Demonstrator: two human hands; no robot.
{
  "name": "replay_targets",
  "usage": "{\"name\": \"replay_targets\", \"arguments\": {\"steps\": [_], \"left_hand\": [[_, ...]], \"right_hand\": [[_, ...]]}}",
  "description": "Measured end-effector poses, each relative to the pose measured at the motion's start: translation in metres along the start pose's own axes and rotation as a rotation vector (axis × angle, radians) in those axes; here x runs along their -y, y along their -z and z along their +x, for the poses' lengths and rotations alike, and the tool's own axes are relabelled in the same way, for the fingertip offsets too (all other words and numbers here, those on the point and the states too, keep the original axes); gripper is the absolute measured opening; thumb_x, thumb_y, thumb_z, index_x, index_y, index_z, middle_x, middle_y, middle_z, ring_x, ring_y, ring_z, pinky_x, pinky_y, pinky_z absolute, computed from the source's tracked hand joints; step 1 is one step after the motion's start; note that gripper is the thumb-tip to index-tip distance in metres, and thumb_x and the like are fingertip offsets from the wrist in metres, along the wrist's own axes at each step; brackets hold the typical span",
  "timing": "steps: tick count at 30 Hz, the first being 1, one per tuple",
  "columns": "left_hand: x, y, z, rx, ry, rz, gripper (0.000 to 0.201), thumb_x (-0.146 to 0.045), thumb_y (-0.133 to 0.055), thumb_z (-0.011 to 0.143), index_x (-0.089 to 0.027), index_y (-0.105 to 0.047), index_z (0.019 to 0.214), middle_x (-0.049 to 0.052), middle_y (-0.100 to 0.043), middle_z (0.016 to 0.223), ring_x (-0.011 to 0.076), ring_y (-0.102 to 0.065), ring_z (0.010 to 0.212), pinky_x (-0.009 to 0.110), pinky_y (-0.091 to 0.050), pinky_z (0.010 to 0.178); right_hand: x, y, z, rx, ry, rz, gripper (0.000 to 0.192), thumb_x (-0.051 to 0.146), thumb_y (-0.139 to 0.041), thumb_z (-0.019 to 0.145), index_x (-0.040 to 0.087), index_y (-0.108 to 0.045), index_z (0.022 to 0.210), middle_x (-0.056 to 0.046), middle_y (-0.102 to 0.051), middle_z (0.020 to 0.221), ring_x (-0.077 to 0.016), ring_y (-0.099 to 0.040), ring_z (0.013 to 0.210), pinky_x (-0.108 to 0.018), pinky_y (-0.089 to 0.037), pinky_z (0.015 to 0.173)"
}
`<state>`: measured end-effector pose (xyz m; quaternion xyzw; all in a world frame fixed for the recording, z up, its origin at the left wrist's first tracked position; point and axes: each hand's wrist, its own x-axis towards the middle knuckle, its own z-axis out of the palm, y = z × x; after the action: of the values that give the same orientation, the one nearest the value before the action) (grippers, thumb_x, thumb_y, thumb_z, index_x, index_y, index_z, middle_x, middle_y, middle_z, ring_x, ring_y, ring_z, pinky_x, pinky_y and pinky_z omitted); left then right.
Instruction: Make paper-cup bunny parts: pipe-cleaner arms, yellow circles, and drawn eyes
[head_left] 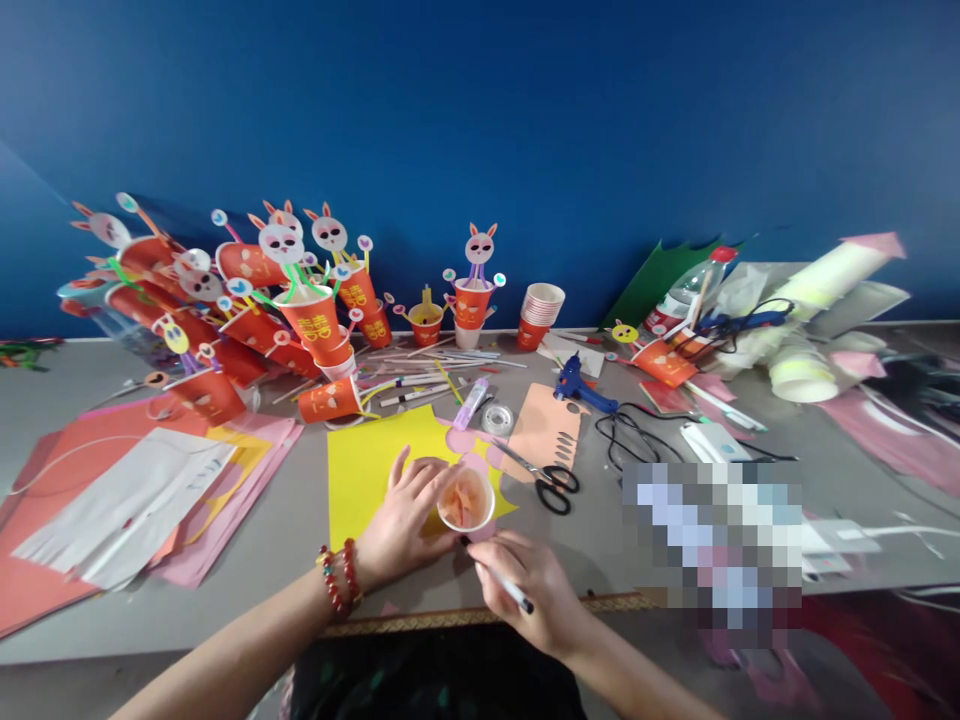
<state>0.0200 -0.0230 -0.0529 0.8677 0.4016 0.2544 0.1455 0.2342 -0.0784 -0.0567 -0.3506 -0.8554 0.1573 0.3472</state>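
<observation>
Head view looks down on a cluttered grey counter [300, 520] against a blue wall, where a person sits at the near edge. Their left hand [409, 515], with a beaded bracelet at the wrist, is curled around a paper cup [466, 498] and steadies it where it stands, mouth up, on pink paper [474, 455] that lies over a yellow sheet [367, 465]. Their right hand [529, 585] is closed on a pen [499, 575] in a writing grip, the tip set against the near side of the cup's base. From how things lie, I judge the step in hand to be tracing round the cup onto the paper, or marking it; which of the two I cannot tell. The next move seems to call for a firm hold on the cup while the pen runs close around its foot, since a light cup would slide easily. Scissors [551, 482] lie just right of the cup, a blue glue gun [577, 385] further back, and a crowd of finished rabbit cups [300, 290] stands along the wall to the left.
</observation>
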Motion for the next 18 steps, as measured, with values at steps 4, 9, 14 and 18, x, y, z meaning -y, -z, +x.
{"name": "replay_targets", "arguments": {"steps": [4, 9, 14, 18], "left_hand": [[0.001, 0.001, 0.001, 0.021, -0.002, 0.004, 0.069, -0.037, -0.067, 0.083, -0.022, -0.039, 0.143, 0.011, -0.06, 0.129, 0.0286, -0.05, 0.124, 0.06, -0.003, 0.12], [-0.001, 0.002, 0.0, 0.015, 0.0, -0.004, 0.068, -0.034, -0.067, 0.082, -0.023, -0.039, 0.143, 0.01, -0.061, 0.128, 0.0282, -0.051, 0.123, 0.062, -0.004, 0.12], [-0.002, 0.003, 0.001, -0.008, -0.017, 0.009, 0.069, -0.034, -0.067, 0.082, -0.023, -0.037, 0.143, 0.011, -0.061, 0.126, 0.0292, -0.051, 0.123, 0.062, -0.01, 0.119], [-0.003, 0.003, 0.001, -0.019, -0.016, 0.044, 0.072, -0.032, -0.068, 0.079, -0.023, -0.038, 0.144, 0.015, -0.052, 0.137, 0.0316, -0.044, 0.132, 0.061, -0.014, 0.118]], "right_hand": [[-0.008, 0.011, -0.006, -0.024, -0.054, 0.071, 0.02, 0.009, -0.05, 0.09, 0.019, -0.06, 0.104, -0.004, -0.066, 0.075, -0.0163, -0.06, 0.064, -0.025, -0.047, 0.06], [-0.021, 0.026, -0.014, -0.07, -0.241, 0.22, 0.016, 0.018, -0.048, 0.095, 0.02, -0.061, 0.103, -0.003, -0.067, 0.076, -0.0159, -0.062, 0.064, -0.026, -0.049, 0.061], [-0.052, 0.046, 0.009, -0.15, -0.556, 0.428, 0.02, 0.033, -0.047, 0.099, 0.019, -0.061, 0.1, -0.002, -0.067, 0.075, -0.0149, -0.062, 0.062, -0.025, -0.048, 0.059], [-0.081, 0.048, 0.056, -0.019, -0.612, 0.646, 0.021, 0.039, -0.051, 0.094, 0.019, -0.054, 0.09, 0.0, -0.064, 0.066, -0.0131, -0.057, 0.053, -0.023, -0.043, 0.051]]}}
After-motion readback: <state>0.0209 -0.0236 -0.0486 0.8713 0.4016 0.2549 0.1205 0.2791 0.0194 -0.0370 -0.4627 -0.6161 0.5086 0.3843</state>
